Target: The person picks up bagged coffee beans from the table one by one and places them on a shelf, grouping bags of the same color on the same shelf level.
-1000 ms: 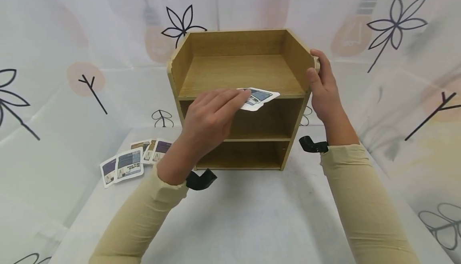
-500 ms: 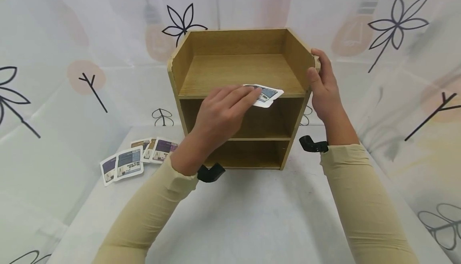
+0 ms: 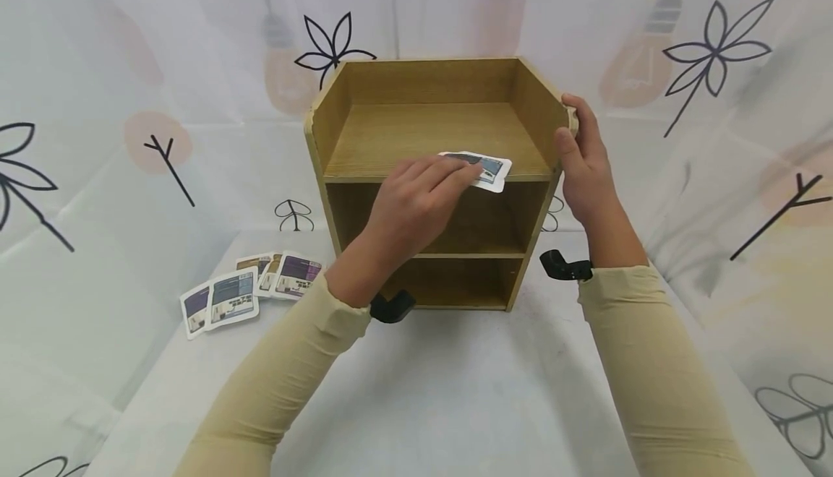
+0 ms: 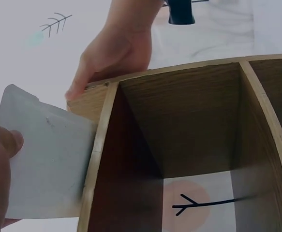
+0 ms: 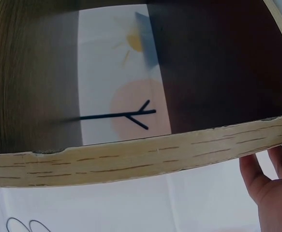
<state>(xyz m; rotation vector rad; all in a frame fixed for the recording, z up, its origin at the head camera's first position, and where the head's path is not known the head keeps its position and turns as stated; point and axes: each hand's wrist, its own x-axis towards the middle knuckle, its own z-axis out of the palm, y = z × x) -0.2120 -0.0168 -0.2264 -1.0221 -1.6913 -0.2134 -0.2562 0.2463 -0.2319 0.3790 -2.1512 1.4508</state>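
My left hand (image 3: 416,202) pinches white-bordered printed cards (image 3: 496,173), fingers on top and thumb underneath. In the left wrist view the cards' plain pale undersides (image 4: 49,154) show beside the front edge of the top board, overlapping; how many there are, I cannot tell. A small wooden shelf unit (image 3: 429,126) stands upright on the table, with a walled top and two compartments below. With thumb and fingers, my right hand (image 3: 591,166) grips the upper right side panel. In the right wrist view, fingertips (image 5: 252,171) of that hand touch the panel's edge.
Several similar cards (image 3: 233,296) lie overlapping on the white table (image 3: 455,390), left of the shelf unit. Patterned white cloth (image 3: 163,65) hangs behind and at both sides. Black wrist mounts (image 3: 392,307) sit on both wrists.
My left hand has moved right with the cards along the front of the top board. My right hand has stayed on the side panel, and the shelf unit has not moved.
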